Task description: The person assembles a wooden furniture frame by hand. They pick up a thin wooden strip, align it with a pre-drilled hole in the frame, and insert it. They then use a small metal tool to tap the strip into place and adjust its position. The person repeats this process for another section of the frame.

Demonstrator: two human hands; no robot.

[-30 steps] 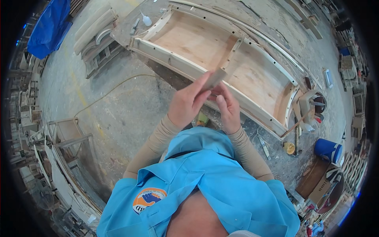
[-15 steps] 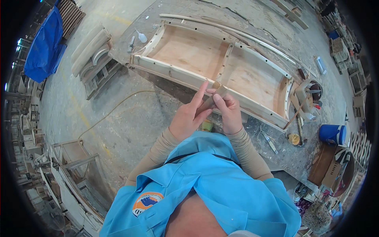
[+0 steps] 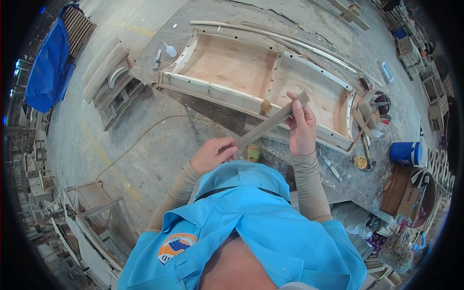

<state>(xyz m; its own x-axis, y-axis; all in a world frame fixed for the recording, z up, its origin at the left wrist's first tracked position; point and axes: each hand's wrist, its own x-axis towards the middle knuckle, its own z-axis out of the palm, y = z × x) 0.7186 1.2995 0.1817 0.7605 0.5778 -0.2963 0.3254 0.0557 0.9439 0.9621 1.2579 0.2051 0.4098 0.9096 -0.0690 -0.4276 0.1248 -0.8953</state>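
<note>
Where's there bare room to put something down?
The rectangular left bay of the long, pale wooden frame, up to its straight divider. Grey concrete floor between the thin tan hose and beige left sleeve. Crowded: beyond the frame's right end, around the small, round yellow cup.

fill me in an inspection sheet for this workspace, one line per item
Surface: grey workbench, scuffed and stained.
Job's things: wooden strip, held slantwise; two-bay wooden frame lying on the bench.
Clutter: white squeeze bottle beyond the frame's left end; long thin strips along its far side; yellow pot to its right.
Hands: left hand holds the strip's near end, right hand pinches near its far end.
Cables: one hose or cable, which is unclear, curving across the floor.
Surroundings: blue tarp and curved wooden pieces at left.
</note>
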